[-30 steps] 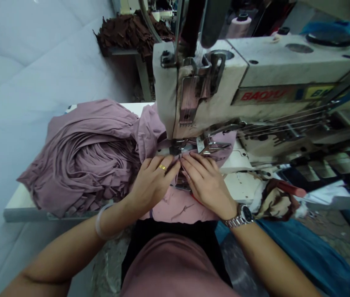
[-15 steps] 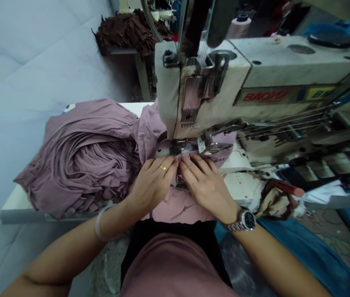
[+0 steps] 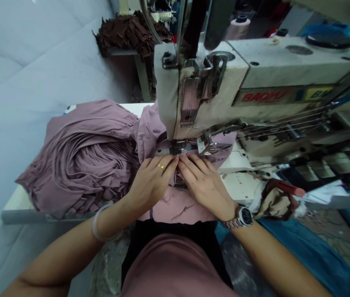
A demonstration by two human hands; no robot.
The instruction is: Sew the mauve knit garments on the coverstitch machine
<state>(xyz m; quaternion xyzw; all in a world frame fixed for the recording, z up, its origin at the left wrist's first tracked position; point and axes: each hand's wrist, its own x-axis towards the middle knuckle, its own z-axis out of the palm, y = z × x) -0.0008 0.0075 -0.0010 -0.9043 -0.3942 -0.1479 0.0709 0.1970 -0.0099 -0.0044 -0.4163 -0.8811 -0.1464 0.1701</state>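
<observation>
Mauve fabric runs under the head of a sewing machine. Just in front of the presser foot, my left hand grips its edge with the fingers together. My right hand holds the same fabric close beside it, and the fingertips of the two hands nearly meet. Both thumbs are mostly hidden under the hands. A gold ring is on my left hand, and a metal watch is on my right wrist. Pink cloth hangs at the table edge below my hands.
To the left, a big heap of mauve fabric pieces lies on the white table. A bundle of scraps and a red-handled tool sit to the right. Brown cloth pieces are piled behind, near the pale wall.
Both hands stay on the fabric at the presser foot. They have shifted very slightly to the left, and the view has barely moved.
</observation>
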